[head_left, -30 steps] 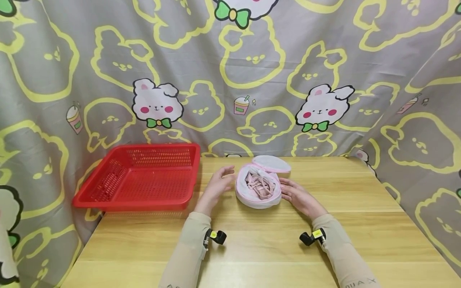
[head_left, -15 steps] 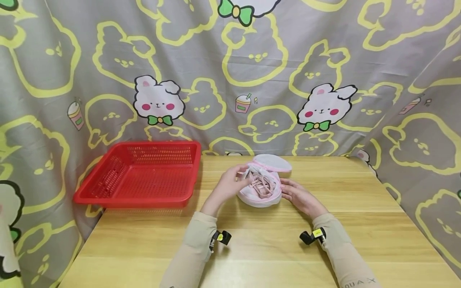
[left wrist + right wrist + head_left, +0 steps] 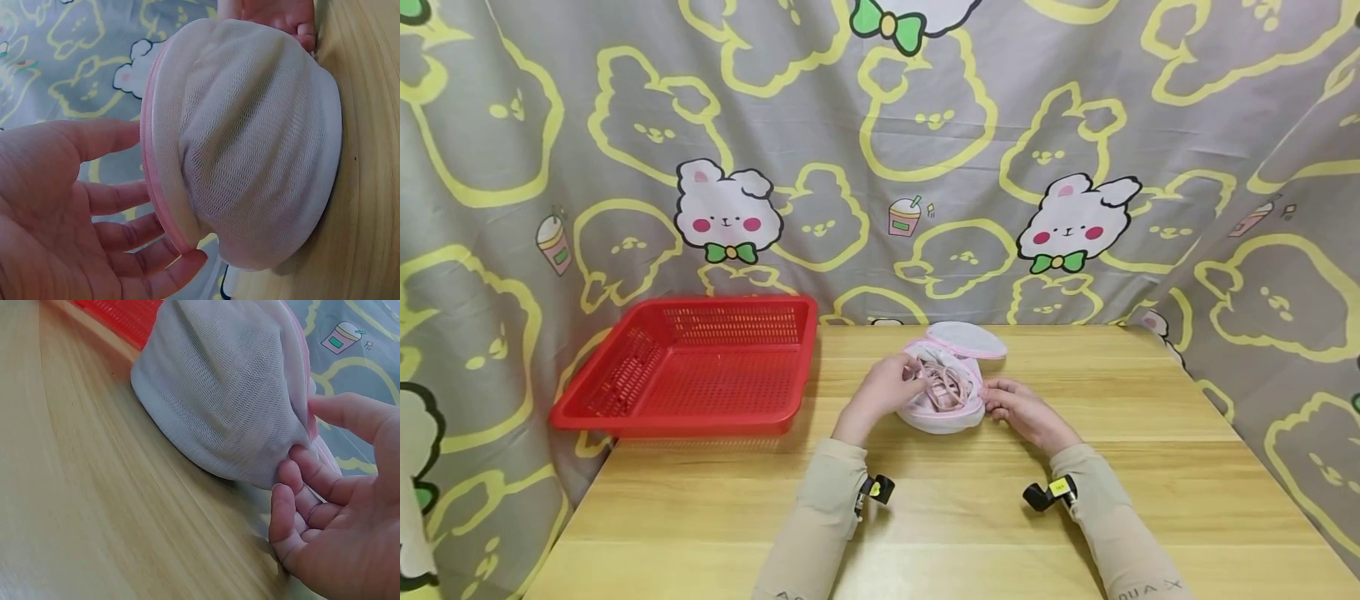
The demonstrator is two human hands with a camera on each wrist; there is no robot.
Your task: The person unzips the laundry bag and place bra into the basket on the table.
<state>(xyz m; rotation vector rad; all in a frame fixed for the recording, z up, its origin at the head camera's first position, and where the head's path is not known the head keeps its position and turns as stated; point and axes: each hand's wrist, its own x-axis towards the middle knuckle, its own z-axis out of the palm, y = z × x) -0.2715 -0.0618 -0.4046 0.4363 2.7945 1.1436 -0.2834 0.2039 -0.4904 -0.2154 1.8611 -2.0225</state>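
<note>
A white mesh laundry bag (image 3: 942, 423) with pink zipper trim stands on the table, its round lid (image 3: 966, 339) folded back. Inside lies a bunched pink strappy garment (image 3: 951, 387). My left hand (image 3: 883, 387) reaches over the near left rim into the opening, thumb and fingers apart beside the garment. In the left wrist view its fingertips are mostly hidden behind the pink rim, and the little finger touches the rim from outside. My right hand (image 3: 1022, 412) pinches the bag's right edge between thumb and fingers, puckering the mesh (image 3: 219, 394) in the right wrist view.
A red perforated plastic basket (image 3: 722, 425) stands at the left of the wooden table (image 3: 955, 517). Behind the table hangs a grey curtain (image 3: 820, 125) with bunny prints. Small black cameras (image 3: 880, 489) are strapped to both wrists.
My left hand has moved right from beside the bag to inside its opening. My right hand's fingers, earlier resting along the bag's side, now pinch its edge. The basket has stayed put.
</note>
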